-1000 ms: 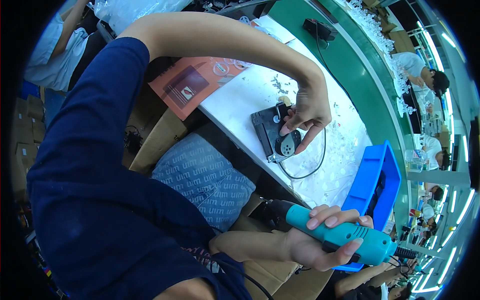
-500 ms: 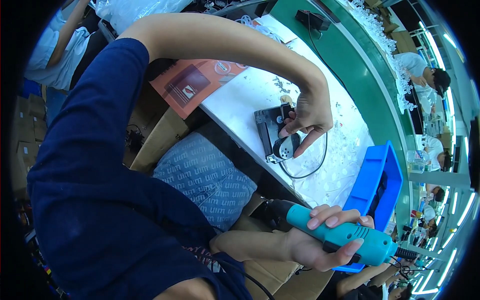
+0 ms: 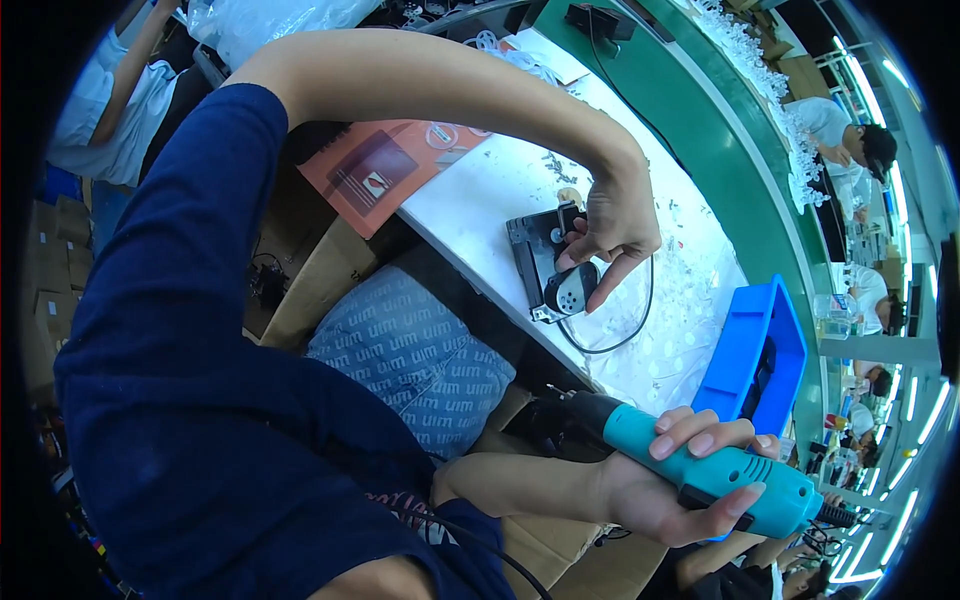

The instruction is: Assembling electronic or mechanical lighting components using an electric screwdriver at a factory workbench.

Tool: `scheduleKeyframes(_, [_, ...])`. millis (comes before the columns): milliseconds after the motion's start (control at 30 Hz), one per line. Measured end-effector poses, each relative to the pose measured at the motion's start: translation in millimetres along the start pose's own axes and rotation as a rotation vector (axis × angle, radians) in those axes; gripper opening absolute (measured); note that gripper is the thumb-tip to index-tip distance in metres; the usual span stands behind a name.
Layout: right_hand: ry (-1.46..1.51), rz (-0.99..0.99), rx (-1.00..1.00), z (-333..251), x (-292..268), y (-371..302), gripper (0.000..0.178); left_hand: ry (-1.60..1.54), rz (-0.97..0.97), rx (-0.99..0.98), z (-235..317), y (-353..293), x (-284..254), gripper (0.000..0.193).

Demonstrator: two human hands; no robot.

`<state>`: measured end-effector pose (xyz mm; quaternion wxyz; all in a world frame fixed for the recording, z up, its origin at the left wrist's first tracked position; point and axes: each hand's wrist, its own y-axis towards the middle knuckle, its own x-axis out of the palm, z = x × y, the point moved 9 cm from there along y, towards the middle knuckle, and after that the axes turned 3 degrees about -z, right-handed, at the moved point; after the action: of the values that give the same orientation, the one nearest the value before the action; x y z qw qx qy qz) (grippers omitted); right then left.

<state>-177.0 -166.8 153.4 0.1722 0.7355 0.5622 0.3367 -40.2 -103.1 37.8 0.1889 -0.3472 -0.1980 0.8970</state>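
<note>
My left hand (image 3: 618, 225) reaches over the white work surface (image 3: 470, 225), closed on a black rectangular device (image 3: 533, 258). Its thumb and fingers press at a round dark-grey part (image 3: 572, 292) with small holes, which sits at the device's near end. A thin black cable loops beside them on the surface. Wrapped around a teal electric screwdriver (image 3: 705, 470), my right hand (image 3: 650, 495) stays low and to the right. The tool's black nose and bit point left, apart from the device.
A blue bin (image 3: 735, 340) with dark items stands right of the work surface. An orange printed sheet (image 3: 375, 175) lies at the left. Beyond runs a green bench (image 3: 690, 105) with a black box (image 3: 600, 20). A patterned cushion (image 3: 410, 350) and cardboard are below; other people sit around.
My right hand and the screwdriver have moved a little to the right and away from the device. The left hand keeps its hold on the device, nearly unmoved.
</note>
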Motion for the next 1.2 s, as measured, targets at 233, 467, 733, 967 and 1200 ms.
scheduleKeyframes(233, [0.025,0.097,-0.014,3,-10,-1,0.047,-0.07,0.077,0.061,-2,-19,-10,0.049])
scheduleKeyframes(467, [0.07,-0.054,0.002,1,4,27,0.045,0.111,0.774,-0.029,20,-82,-62,0.02])
scheduleKeyframes(733, [-0.118,-0.042,-0.112,11,40,68,0.044,-1.122,1.7,0.398,-24,-136,21,0.026])
scheduleKeyframes(967, [-0.07,-0.215,-0.016,43,73,78,0.044,-0.305,2.017,0.046,3,-121,148,0.025])
scheduleKeyframes(1200, [-0.178,-0.216,0.021,45,85,67,0.041,0.498,1.84,-0.195,45,-71,126,0.046])
